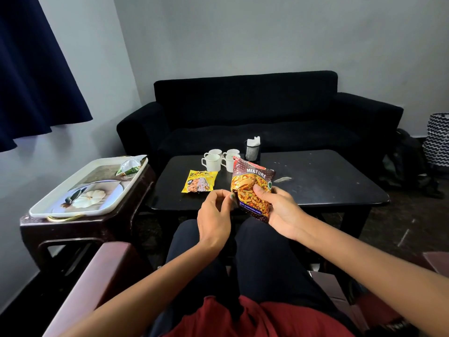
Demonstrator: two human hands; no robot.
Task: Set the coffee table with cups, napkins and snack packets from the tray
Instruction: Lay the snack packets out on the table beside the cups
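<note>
I am holding the Mixture packet [251,188] in my right hand [279,210], thumb curled over its front and fingers wrapped behind, so it is standing nearly upright just above the near edge of the table [328,181]. My left hand [213,212] is curling in at the packet's lower left edge; its fingertips are bunched and seem to be pinching or just touching that edge, though I cannot tell for certain which.

To do this step well, I am judging that the packet should go down flat, label up, in the bare stretch beside the yellow packet [199,182], without nudging the 4 cups [220,160] behind it. A light grip matters, since the contents look brittle and the foil is slippery. Lowering the bottom edge first and letting the top fall away from me should keep it from sliding.

The yellow packet is lying flat on the table, just left of my left hand. The napkin holder [252,149] is standing behind the cups. On the tray [73,205], well off to my left, 1 green packet [131,165] is waiting at the far corner.
</note>
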